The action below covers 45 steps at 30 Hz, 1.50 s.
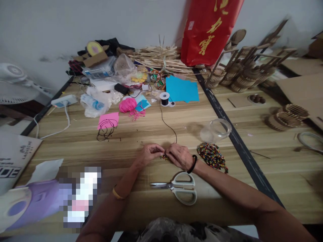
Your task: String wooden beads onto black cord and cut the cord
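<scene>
My left hand (150,154) and my right hand (179,155) meet over the table, fingertips pinched close together. Between them are a few small coloured beads (164,157) and the end of a black cord (169,125), which runs back to a white spool (165,98). The left fingers are closed at the beads; the right fingers are closed around the cord, and its exact end is hidden. White-handled scissors (176,186) lie partly spread just below my hands. A heap of multicoloured bead strands (212,156) rests beyond my right wrist.
A clear glass jar (220,130) stands behind the bead strands. Pink yarn (128,105), blue sheets (182,89), a pink paper (108,120) with loose black cord and plastic bags crowd the back. Wooden baskets (285,117) stand at right, a power strip (64,101) at left.
</scene>
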Each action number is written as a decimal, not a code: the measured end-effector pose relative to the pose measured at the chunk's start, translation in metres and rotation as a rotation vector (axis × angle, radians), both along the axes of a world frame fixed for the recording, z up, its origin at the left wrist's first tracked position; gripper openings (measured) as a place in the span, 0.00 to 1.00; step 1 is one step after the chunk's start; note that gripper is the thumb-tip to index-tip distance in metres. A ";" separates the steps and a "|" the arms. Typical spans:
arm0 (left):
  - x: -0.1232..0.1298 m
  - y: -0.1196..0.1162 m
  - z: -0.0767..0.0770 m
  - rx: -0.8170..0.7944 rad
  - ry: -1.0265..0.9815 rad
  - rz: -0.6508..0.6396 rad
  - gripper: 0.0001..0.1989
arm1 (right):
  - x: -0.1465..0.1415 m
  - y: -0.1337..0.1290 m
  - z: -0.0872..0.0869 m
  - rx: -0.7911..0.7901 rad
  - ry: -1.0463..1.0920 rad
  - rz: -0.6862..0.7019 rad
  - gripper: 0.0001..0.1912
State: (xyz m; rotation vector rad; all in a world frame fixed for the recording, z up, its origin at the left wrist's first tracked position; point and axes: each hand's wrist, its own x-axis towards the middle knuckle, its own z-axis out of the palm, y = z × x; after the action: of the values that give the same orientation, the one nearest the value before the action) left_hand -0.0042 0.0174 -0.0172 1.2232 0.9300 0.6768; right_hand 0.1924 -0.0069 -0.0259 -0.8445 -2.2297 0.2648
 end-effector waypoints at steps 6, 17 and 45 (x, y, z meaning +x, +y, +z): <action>0.000 0.000 0.004 0.005 0.013 -0.003 0.16 | 0.000 0.000 -0.003 -0.005 -0.001 0.001 0.05; 0.000 0.000 0.003 -0.009 0.004 0.000 0.16 | 0.000 0.000 -0.003 -0.004 -0.022 -0.005 0.07; 0.000 0.000 0.004 0.008 0.017 0.006 0.17 | 0.000 0.000 -0.004 -0.003 -0.023 0.001 0.05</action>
State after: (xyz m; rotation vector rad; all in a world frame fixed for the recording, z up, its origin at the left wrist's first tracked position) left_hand -0.0041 0.0175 -0.0137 1.2354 0.9455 0.6765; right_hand 0.1928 -0.0069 -0.0296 -0.8523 -2.2521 0.2603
